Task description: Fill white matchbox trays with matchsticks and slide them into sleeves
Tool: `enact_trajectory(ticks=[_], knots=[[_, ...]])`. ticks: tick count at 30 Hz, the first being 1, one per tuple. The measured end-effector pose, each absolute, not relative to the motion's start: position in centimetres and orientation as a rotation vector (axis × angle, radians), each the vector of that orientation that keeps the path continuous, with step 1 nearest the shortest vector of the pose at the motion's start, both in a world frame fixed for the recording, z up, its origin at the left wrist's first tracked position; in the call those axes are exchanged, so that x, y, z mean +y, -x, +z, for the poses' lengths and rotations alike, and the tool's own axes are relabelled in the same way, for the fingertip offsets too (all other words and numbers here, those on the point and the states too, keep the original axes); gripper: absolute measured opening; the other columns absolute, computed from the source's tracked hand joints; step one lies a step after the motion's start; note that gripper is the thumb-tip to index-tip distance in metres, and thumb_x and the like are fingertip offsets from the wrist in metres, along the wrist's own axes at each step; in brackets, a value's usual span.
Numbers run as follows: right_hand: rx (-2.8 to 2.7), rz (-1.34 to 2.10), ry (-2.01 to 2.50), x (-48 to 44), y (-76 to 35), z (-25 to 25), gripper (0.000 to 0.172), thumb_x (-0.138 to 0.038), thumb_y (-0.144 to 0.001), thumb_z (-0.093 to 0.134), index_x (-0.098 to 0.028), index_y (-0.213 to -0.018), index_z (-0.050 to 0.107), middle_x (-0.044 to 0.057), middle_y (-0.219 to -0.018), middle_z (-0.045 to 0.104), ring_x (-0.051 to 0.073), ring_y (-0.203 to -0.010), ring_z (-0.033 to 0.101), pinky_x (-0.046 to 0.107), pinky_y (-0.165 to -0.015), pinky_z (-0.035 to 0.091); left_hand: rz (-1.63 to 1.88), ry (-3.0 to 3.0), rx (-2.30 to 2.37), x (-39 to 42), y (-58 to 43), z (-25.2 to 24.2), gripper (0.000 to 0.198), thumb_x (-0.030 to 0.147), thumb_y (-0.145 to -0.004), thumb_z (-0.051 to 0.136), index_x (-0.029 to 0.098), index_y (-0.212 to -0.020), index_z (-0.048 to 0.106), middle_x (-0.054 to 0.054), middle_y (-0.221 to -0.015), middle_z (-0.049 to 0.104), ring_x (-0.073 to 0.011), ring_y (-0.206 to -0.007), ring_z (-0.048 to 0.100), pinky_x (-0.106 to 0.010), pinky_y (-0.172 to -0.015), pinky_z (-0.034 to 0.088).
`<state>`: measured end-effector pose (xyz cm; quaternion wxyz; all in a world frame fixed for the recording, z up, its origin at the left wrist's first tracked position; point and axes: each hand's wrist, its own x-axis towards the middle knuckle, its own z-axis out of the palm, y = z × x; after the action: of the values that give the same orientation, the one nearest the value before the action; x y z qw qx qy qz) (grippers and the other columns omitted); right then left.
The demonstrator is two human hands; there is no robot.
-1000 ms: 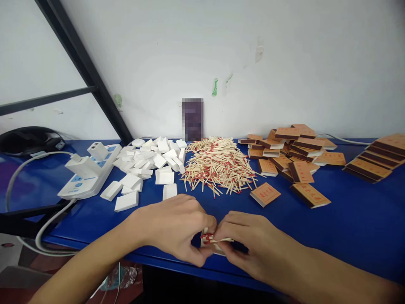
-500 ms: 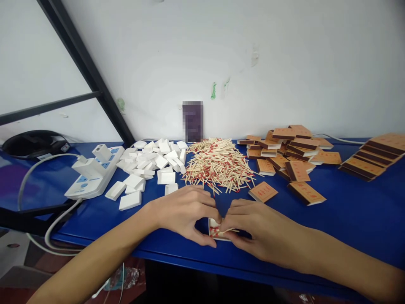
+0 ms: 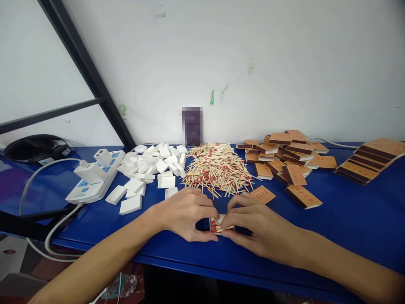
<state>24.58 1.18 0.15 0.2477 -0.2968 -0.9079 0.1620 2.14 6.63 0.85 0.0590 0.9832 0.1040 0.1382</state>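
Observation:
Near the table's front edge, a small white matchbox tray holds matches with red heads. My left hand grips its left end between thumb and fingers. At the tray's right side, my right hand has its fingertips closed on matches lying in it; its palm side is hidden. Just beyond both hands spreads a large heap of loose matches. An orange matchbox sleeve lies right behind my right hand. Behind my left hand stands an empty white tray.
Many white trays are piled at the left, beside a white power strip with cables. Orange matchboxes lie heaped at the right, with a joined row further right. Black headphones rest at the far left.
The camera view has tilted slightly. The matches in the tray lie more inside it, and my right fingertips have shifted a little over them. My left hand keeps its hold.

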Motion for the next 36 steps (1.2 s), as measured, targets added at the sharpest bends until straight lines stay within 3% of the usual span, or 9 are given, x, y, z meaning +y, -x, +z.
enact_trajectory(ticks=[5,10,22,29,36], knots=[[-2.54,0.518,0.844,1.2,-25.1,0.8,0.02,-0.011,-0.09,0.054,-0.021,-0.096,0.07,0.003,-0.084,0.068,0.019,-0.088,0.057,0.031,-0.076,0.045,0.419,-3.027,0.329,6.6,-2.2,0.8,0.032,0.05,-0.088,0.063,0.018,-0.087,0.065,-0.001,-0.079,0.069,-0.0155,-0.072,0.064,-0.03,-0.067,0.046],[-2.519,0.56,0.856,1.5,-25.2,0.5,0.015,-0.013,-0.091,0.055,-0.021,-0.091,0.069,0.003,-0.087,0.068,0.018,-0.09,0.057,0.031,-0.078,0.045,0.415,-3.036,0.322,6.6,-2.3,1.0,0.03,0.047,-0.088,0.064,0.017,-0.087,0.065,-0.002,-0.084,0.069,-0.0157,-0.075,0.063,-0.029,-0.069,0.046],[-2.475,0.465,0.881,2.2,-24.5,-0.1,0.016,-0.019,-0.093,0.056,-0.019,-0.085,0.07,0.002,-0.074,0.069,0.016,-0.072,0.058,0.033,-0.076,0.043,0.457,-3.01,0.351,6.7,-2.0,0.6,0.03,0.046,-0.088,0.063,0.017,-0.093,0.065,-0.002,-0.081,0.067,-0.0159,-0.075,0.063,-0.029,-0.071,0.046],[-2.527,0.504,0.859,1.8,-24.6,0.5,0.019,-0.014,-0.092,0.051,-0.019,-0.087,0.069,0.003,-0.077,0.067,0.017,-0.081,0.056,0.032,-0.075,0.043,0.404,-3.025,0.352,6.7,-2.1,0.7,0.029,0.045,-0.088,0.062,0.016,-0.09,0.066,-0.003,-0.084,0.068,-0.0169,-0.079,0.063,-0.03,-0.074,0.046],[-2.547,0.515,0.838,1.4,-24.7,0.6,0.02,-0.008,-0.083,0.055,-0.02,-0.092,0.068,0.002,-0.08,0.066,0.019,-0.088,0.054,0.033,-0.08,0.043,0.363,-3.094,0.33,6.5,-2.1,0.9,0.022,0.039,-0.088,0.062,0.018,-0.087,0.065,-0.002,-0.085,0.065,-0.0168,-0.076,0.06,-0.03,-0.071,0.044]])
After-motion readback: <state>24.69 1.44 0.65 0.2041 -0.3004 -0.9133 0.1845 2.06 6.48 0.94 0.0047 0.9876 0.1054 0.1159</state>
